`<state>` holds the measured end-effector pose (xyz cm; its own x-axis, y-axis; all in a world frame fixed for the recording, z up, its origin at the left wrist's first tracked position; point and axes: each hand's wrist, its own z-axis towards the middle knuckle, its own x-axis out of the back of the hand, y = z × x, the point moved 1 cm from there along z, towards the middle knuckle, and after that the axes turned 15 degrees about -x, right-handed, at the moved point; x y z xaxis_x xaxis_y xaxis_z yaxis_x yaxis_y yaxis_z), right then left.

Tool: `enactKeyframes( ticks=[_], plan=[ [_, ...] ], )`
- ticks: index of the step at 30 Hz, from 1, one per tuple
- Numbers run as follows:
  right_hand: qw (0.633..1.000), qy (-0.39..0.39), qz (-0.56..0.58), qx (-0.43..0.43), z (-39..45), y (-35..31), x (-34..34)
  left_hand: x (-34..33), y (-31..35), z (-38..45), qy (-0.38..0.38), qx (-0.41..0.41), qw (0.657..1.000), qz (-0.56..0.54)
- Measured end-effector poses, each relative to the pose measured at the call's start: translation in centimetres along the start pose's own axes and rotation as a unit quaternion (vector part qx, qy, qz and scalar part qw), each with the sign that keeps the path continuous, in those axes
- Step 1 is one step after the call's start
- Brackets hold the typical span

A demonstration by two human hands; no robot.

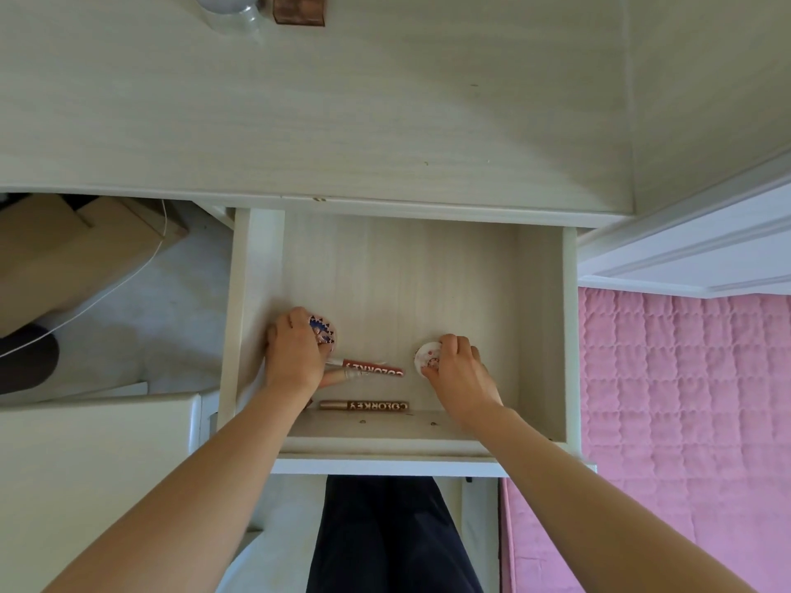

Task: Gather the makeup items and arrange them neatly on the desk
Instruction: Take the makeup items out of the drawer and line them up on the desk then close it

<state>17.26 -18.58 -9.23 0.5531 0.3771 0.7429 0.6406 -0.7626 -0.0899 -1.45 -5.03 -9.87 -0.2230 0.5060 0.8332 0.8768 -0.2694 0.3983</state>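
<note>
Head view: both hands down in the open pale wooden drawer (541, 336). Left hand (293, 350) curls its grip round a round blue-patterned compact (322, 329); right hand (460, 372) pinches a round white floral compact (428, 357). Between them lie two copper-brown Colorkey tubes (364, 405).

Copper box (299, 8) cut by edge

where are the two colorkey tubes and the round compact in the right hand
upper Colorkey tube (376, 369), head view, on its red lettered barrel
lower Colorkey tube (364, 406), head view, mid-barrel
round compact (427, 355), head view, on its white lid
</note>
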Motion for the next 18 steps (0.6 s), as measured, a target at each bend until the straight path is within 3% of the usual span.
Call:
enactKeyframes(
  ticks=[18],
  plan=[
    [0.985,-0.029,0.17,0.006,-1.5,-0.4,1.3,1.5,0.8,-1.2,0.058,-0.046,0.99,-0.12]
  ],
)
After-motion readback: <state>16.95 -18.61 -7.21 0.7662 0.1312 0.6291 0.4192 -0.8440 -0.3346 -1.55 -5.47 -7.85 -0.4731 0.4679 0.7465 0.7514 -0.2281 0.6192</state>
